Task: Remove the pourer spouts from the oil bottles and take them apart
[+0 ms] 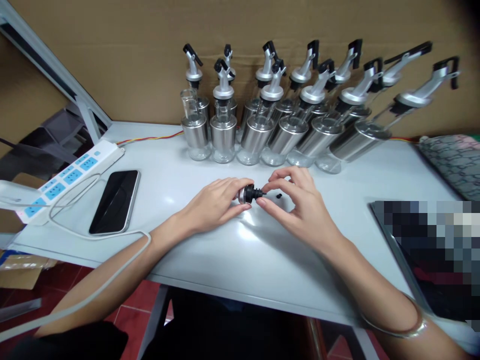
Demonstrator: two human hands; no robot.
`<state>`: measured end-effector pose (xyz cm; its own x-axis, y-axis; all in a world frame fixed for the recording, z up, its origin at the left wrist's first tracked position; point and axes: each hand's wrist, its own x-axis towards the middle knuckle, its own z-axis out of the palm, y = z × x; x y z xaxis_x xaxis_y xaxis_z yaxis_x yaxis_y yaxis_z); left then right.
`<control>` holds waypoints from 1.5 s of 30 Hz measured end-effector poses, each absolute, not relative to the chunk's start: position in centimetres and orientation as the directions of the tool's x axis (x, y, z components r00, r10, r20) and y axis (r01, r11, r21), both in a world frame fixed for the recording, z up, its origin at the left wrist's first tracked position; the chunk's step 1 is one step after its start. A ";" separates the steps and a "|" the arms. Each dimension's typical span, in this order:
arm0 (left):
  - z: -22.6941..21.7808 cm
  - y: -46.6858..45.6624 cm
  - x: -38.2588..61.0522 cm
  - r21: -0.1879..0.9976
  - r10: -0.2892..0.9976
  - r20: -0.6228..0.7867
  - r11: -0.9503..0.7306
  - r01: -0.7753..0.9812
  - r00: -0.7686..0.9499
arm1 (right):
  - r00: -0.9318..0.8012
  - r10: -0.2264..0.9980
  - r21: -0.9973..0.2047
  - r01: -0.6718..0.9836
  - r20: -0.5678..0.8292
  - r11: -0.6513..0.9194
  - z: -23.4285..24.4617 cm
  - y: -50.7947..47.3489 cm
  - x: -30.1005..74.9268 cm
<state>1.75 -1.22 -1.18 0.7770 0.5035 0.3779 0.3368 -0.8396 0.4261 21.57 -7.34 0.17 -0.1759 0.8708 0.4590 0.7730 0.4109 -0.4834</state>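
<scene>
Pourer [248,194], silver and black: held above the table [232,260], between its far and near edges. Left hand [215,204]: thumb and fingers clasping the pourer's silver end. Right hand [302,205]: thumb and forefinger at the narrow black tip; whether pinched on it, cannot tell. Small black piece [279,196]: on the table, just beside the right hand. Steel-sleeved glass bottles [258,132]: rows along the far edge, front leftmost open-necked. Phone [114,202], power strip [71,176]: toward the left edge.

Black plastic stopper [249,194], satin metal bottle sleeves [223,129], glossy tabletop [240,262]
</scene>
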 end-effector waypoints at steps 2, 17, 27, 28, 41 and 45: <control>-1.3 -1.2 1.8 0.406 0.495 0.376 -0.848 0.341 0.784 | -0.177 0.865 -0.484 0.768 0.469 0.420 0.0 -7.3 21.4; -1.4 -1.2 1.8 0.475 0.546 0.328 -0.801 0.365 0.771 | -0.179 0.804 -0.342 0.837 0.567 0.428 0.2 -7.3 21.4; -2.6 0.0 1.6 0.460 0.714 0.169 -0.667 0.586 0.679 | -0.433 0.832 -0.334 0.772 0.346 0.541 0.2 -7.4 21.8; -2.6 0.0 1.6 0.440 0.715 0.159 -0.668 0.600 0.680 | -0.457 0.835 -0.342 0.766 0.308 0.545 0.1 -7.5 21.6; -2.5 0.1 1.6 0.403 0.726 0.163 -0.667 0.626 0.668 | -0.364 0.887 -0.296 0.847 0.284 0.442 -0.3 -6.7 23.2; -2.0 -0.4 1.8 0.379 0.695 0.272 -0.713 0.590 0.665 | -0.306 0.938 -0.260 0.904 0.162 0.339 -0.6 -6.2 25.0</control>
